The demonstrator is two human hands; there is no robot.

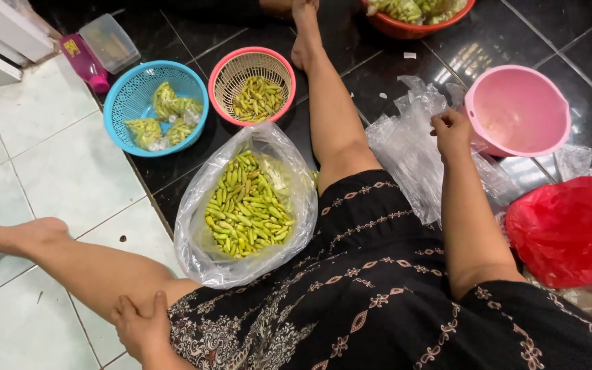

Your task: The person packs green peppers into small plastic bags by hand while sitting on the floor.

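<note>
Right hand pinching thin clear plastic bags beside a pink bowl.
Left hand rests spread on the thigh; bags look light, slippery, best gripped at an edge.

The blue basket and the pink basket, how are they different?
The blue basket is wider and holds small tied clear packets of green chillies. The pink basket is smaller and holds loose chillies. Both are round plastic mesh baskets standing side by side on the dark floor tiles.

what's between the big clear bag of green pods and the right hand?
In the head view, the person's outstretched leg and the black patterned skirt lie between the clear bag of green pods and the right hand, which rests on a pile of clear plastic bags.
</note>
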